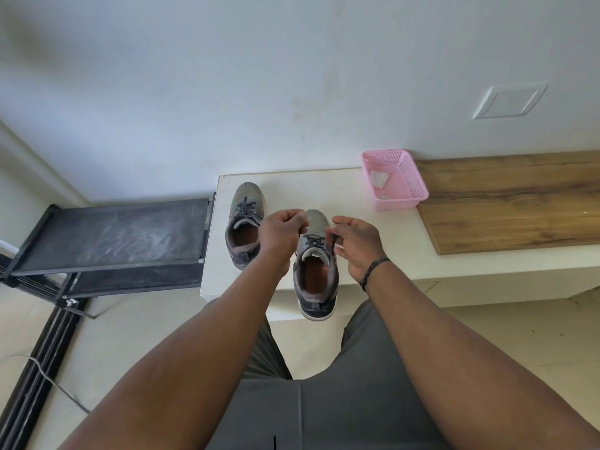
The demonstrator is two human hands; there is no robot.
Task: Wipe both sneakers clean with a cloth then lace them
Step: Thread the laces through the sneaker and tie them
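Lacing the near sneaker (316, 267) looks like the step in hand: it sits on the worktop (324, 186), heel over the edge, just right of the far sneaker (245, 224). The left hand (281, 233) and right hand (355, 243) each pinch a lace end (333, 241) above its tongue. Next comes crossing and knotting, I judge. Fingers hide the left lace end; the white scrap in the pink basket (394, 178), beyond it to the right, may be the cloth.
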